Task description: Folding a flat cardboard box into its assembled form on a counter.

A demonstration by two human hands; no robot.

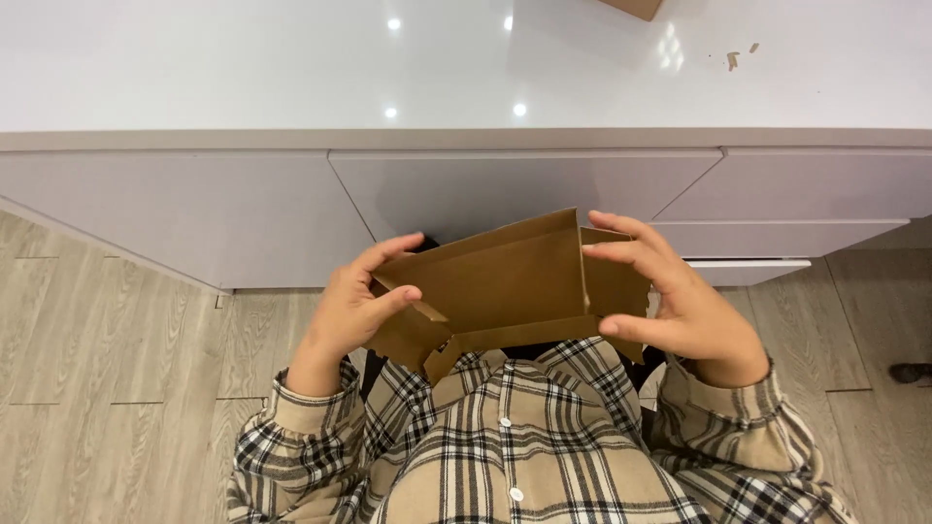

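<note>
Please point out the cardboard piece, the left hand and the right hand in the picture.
cardboard piece (500, 281), head view, on its flat middle panel.
left hand (348, 311), head view, on the back of the hand.
right hand (684, 306), head view, on the back of the hand.

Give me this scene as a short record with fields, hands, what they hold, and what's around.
left hand: grips the left end of the cardboard piece, thumb on its inner face
right hand: grips the right end, fingers over the top flap, thumb below
cardboard piece: brown, partly folded, side flaps bent, held in the air above the lap
shirt: beige and black plaid, buttoned
counter: white, glossy, with small cardboard scraps at far right
floor: pale wood planks
</note>
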